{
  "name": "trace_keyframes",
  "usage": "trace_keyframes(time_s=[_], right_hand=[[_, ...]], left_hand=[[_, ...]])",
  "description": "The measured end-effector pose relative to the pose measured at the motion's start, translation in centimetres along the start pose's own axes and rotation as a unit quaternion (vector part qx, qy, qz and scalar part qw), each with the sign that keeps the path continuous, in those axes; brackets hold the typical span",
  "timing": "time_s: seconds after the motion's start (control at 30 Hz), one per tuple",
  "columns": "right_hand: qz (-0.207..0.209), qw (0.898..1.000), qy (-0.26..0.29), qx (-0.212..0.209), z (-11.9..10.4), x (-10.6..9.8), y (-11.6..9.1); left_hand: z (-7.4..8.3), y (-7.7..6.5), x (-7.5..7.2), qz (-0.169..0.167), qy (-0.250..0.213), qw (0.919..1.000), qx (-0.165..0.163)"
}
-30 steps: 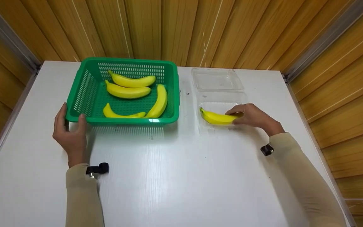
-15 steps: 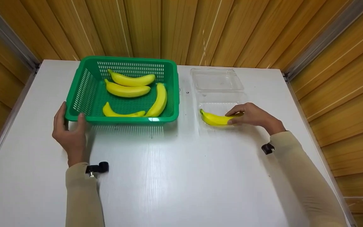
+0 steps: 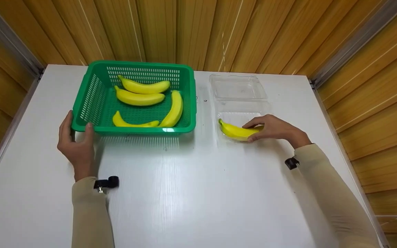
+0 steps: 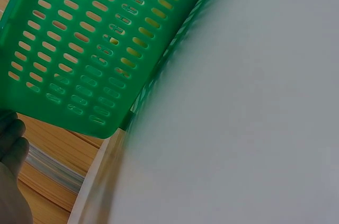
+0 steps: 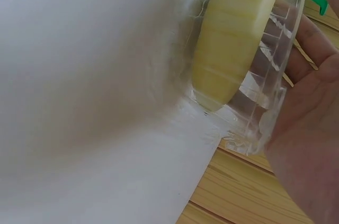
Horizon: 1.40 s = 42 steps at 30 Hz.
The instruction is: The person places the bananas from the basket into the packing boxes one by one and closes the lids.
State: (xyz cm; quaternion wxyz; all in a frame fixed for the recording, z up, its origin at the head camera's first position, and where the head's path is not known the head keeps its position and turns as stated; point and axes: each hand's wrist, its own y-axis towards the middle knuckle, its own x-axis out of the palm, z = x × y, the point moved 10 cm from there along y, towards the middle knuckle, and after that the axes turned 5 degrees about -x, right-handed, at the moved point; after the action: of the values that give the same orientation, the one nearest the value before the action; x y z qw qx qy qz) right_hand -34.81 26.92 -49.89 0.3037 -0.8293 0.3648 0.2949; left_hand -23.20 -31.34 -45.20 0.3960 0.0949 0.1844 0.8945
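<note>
In the head view, a green basket (image 3: 134,130) stands at the back left with several yellow bananas (image 3: 140,100) lying in it. My left hand (image 3: 77,148) touches its near left corner, thumb at the front rim and fingers along the left side. Part of that hand (image 4: 11,168) shows beside the slotted wall in the left wrist view. On the right, a single banana (image 3: 234,132) lies in the front half of an unfolded clear plastic clamshell box (image 3: 238,88). My right hand (image 3: 274,127) pinches its right end between thumb and fingers, hiding that end.
Everything stands on a white table (image 3: 171,193) with wood-patterned panels (image 3: 191,34) behind and to the sides. The clamshell's flat lid half lies toward the back edge. A strip of table separates basket and clamshell.
My right thumb has slid a little left and toward me along the banana, whose near side has shifted slightly toward me. The left hand and basket keep their places.
</note>
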Motion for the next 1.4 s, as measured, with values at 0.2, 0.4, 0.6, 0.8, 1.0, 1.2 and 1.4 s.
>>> trace_keyframes(time_s=[0.2,0.4,0.6,0.8,1.0,1.2,1.4], right_hand=[[-0.004,1.000,0.010,-0.008,-0.2,0.1,0.1],[-0.005,1.000,0.003,-0.003,-0.3,-0.1,0.1],[0.015,1.000,0.009,-0.009,-1.0,-0.8,0.3],[0.035,0.999,0.020,-0.021,-2.5,-1.7,0.8],[0.066,0.997,0.022,-0.044,-4.3,-2.3,1.4],[0.087,0.994,0.033,-0.051,-5.6,-2.4,2.0],[0.100,0.992,0.036,-0.069,-7.4,-2.9,2.4]], left_hand=[[-1.2,0.4,-0.1,0.004,0.002,0.9999,-0.014],[-4.0,1.0,-0.4,0.007,0.015,0.9997,-0.015],[-4.3,1.0,-0.3,0.004,0.010,0.9998,-0.017],[-1.3,0.4,-0.1,0.007,0.003,1.0000,-0.004],[-0.3,0.2,-0.1,0.013,-0.004,0.9999,-0.008],[-2.5,0.5,-0.4,0.014,0.005,0.9998,-0.013],[-4.6,1.0,-0.4,0.009,0.003,0.9998,-0.015]])
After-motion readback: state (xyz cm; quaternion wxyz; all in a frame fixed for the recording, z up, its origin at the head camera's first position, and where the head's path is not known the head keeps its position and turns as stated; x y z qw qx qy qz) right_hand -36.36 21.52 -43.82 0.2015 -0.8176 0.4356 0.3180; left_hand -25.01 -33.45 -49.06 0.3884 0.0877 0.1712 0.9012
